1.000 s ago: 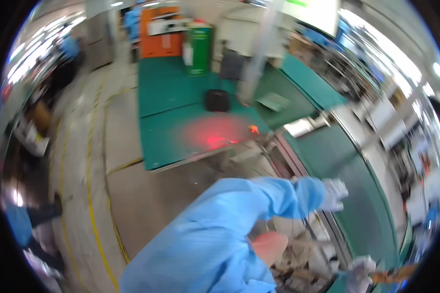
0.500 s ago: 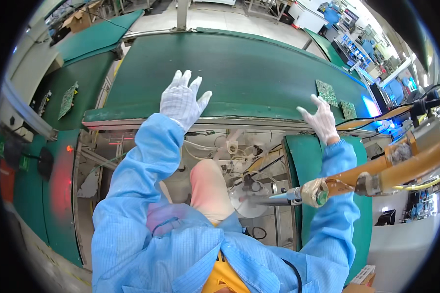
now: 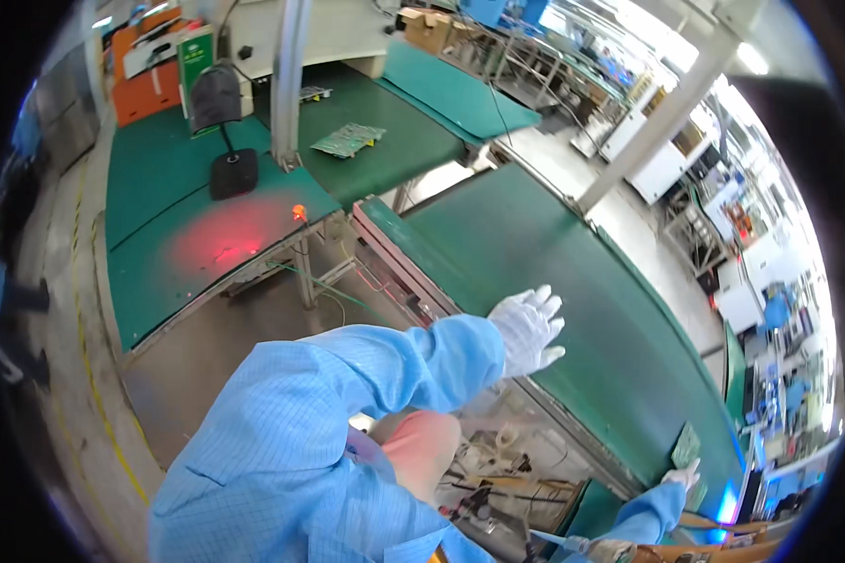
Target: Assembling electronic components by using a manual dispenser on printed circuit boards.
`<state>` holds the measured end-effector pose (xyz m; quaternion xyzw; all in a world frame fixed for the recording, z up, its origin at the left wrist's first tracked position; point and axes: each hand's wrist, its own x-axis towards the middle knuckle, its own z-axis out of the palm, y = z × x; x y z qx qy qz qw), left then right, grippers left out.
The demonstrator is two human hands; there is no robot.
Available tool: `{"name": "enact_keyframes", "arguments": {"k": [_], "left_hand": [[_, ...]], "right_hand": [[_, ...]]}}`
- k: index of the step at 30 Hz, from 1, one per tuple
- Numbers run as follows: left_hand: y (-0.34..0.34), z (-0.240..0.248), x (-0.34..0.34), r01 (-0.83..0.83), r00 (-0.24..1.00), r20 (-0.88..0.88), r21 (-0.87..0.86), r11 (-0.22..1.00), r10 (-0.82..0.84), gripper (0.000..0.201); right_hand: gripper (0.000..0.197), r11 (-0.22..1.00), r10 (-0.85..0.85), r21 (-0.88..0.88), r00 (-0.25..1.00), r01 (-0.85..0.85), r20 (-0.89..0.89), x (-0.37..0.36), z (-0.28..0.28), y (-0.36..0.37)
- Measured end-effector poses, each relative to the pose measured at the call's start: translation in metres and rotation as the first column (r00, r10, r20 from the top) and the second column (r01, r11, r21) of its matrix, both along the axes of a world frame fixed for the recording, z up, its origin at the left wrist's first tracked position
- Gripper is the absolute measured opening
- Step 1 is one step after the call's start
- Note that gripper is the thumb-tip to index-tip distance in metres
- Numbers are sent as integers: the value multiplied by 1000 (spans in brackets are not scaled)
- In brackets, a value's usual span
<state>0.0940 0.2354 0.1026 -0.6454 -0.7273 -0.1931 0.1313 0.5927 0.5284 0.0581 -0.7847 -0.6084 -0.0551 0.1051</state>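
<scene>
My left hand (image 3: 528, 328), in a white glove, rests on or just over the near edge of the green conveyor belt (image 3: 573, 272). Its fingers are spread and nothing is in it. Far down the belt to the right, my right hand (image 3: 683, 475), gloved too, is at the near end of a green circuit board (image 3: 686, 445). Its fingers show small and are partly hidden, so whether they grip the board is unclear. A second board (image 3: 700, 492) shows in part beside that hand.
Left of the belt, another circuit board (image 3: 348, 140) lies on a separate green belt. A green-topped table (image 3: 150, 225) holds a black stand (image 3: 233, 174) and an orange-red lamp (image 3: 299, 213). A metal post (image 3: 288, 84) rises behind it. Orange-brown pipes (image 3: 723, 552) cross at the lower right.
The view has swung to the left, bringing in the table and stand. My right hand has reached the circuit boards; my left hand stays spread at the belt's near edge.
</scene>
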Motion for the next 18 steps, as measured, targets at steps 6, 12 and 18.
{"name": "enact_keyframes", "arguments": {"k": [6, 12, 18], "left_hand": [[7, 15, 8, 102, 991, 84, -8, 995, -101, 50], [8, 7, 9, 87, 994, 65, -35, 996, -84, 50], [2, 16, 5, 109, 991, 91, -125, 986, -98, 52]], "right_hand": [[74, 992, 75, 122, 874, -18, -480, 111, -19, 72], [53, 980, 150, 92, 963, -174, 224, -37, 45, -28], [45, 909, 315, 196, 915, -367, 251, -103, 71, -68]]}}
